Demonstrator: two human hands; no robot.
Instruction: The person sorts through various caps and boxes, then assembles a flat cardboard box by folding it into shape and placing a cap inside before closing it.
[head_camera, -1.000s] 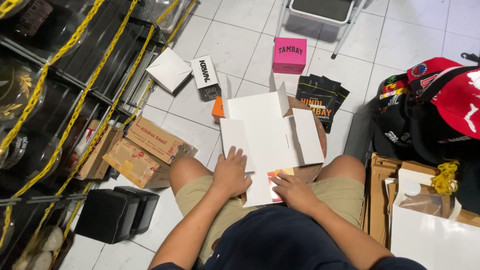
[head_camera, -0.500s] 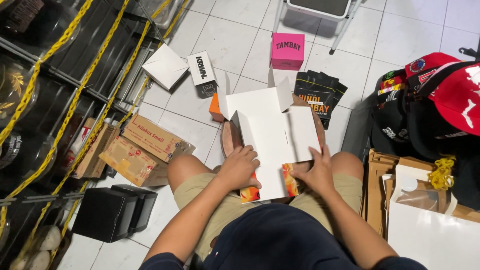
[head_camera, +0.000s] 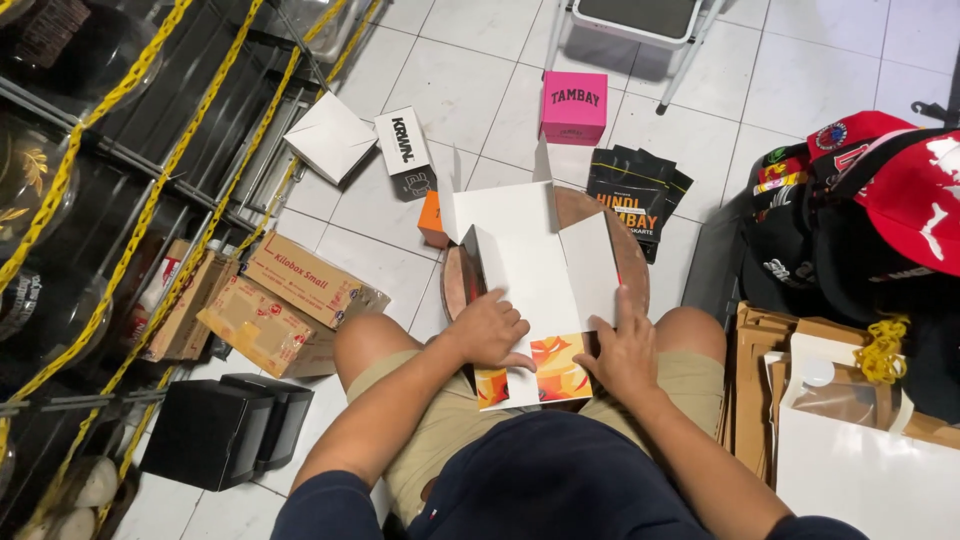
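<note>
While you sit on the tiled floor (head_camera: 450, 90) with knees apart, your left hand (head_camera: 490, 330) and right hand (head_camera: 622, 352) both press on a white cardboard box blank (head_camera: 535, 265) lying half folded across a round wooden board (head_camera: 628, 262) between your legs. Your left grip has its fingers curled over the blank's left side panel, which stands raised. Your right grip lies flat with fingers spread apart, holding down the right panel. Near your lap, the blank's front flap (head_camera: 545, 370) shows an orange and yellow print. Just beyond the board lie black pouches (head_camera: 640, 190) and a pink box (head_camera: 574, 108). Brown cartons (head_camera: 290, 300) sit beside your left knee, and black boxes (head_camera: 225, 430) stand nearer you.
</note>
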